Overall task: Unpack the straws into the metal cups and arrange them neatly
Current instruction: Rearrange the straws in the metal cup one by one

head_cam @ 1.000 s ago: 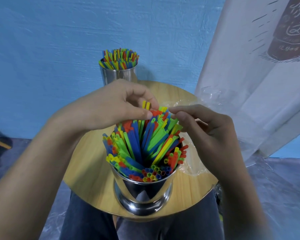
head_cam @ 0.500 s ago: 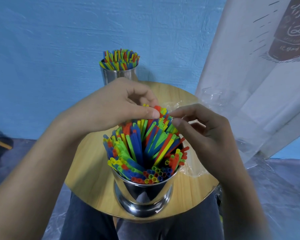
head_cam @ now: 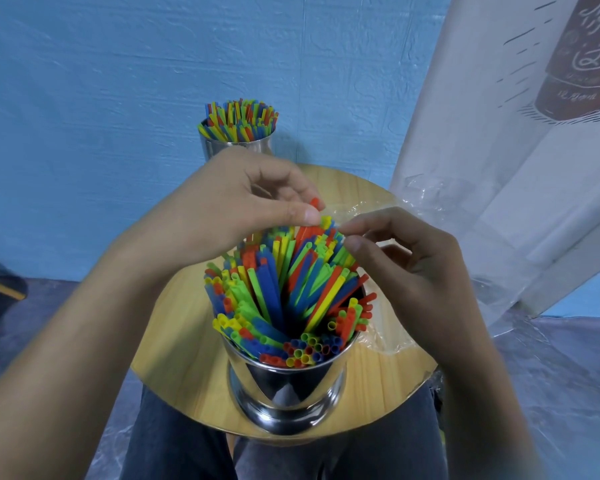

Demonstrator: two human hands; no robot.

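The round wooden table (head_cam: 174, 341) carried a shiny metal cup (head_cam: 288, 393) at its near edge, packed with splayed coloured plastic straws (head_cam: 284, 289). Your left hand (head_cam: 229, 209) pinched one tip above them. Your right hand (head_cam: 409, 268) curled thumb and forefinger against neighbouring tips; whether they gripped one, I cannot tell. A clear plastic wrapper (head_cam: 378, 337) lay right of the cup, and a second metal cup (head_cam: 238, 145) of straws stood at the far edge. The pinched red straw (head_cam: 314, 203) poked highest.

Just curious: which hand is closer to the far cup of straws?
Left. The left hand is just in front of the far cup; the right hand sits nearer the wearer.
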